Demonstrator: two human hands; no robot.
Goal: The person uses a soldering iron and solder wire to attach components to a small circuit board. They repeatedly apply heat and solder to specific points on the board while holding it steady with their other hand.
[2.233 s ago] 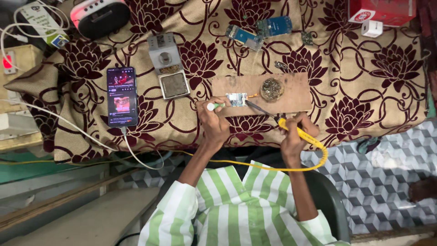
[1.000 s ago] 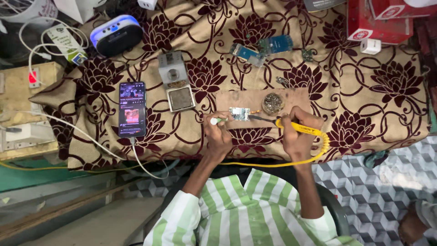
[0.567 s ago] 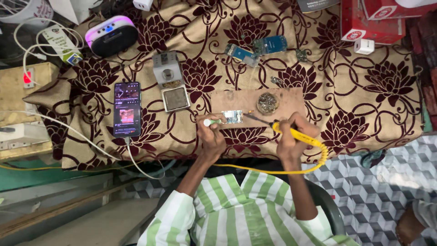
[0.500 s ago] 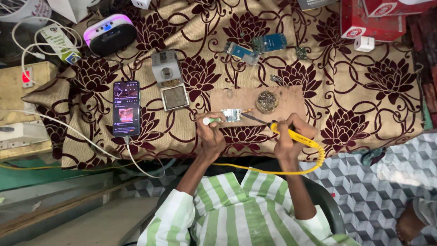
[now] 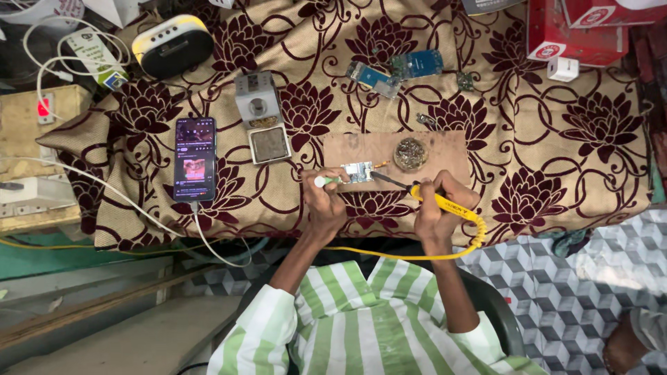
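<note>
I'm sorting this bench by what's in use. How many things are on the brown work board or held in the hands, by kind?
Soldering irons: 1, yellow soldering iron in the right hand
Small circuit boards: 1, circuit board
Round tins: 1, tin
Green-tipped tools: 1, tool in the left hand
Total: 4

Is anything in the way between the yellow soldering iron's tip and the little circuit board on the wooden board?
Nothing visible is in the way. The right hand holds the yellow soldering iron, and its dark tip reaches straight to the edge of the small circuit board. The left hand holds a thin tool at the board's other side, clear of the tip.
</note>
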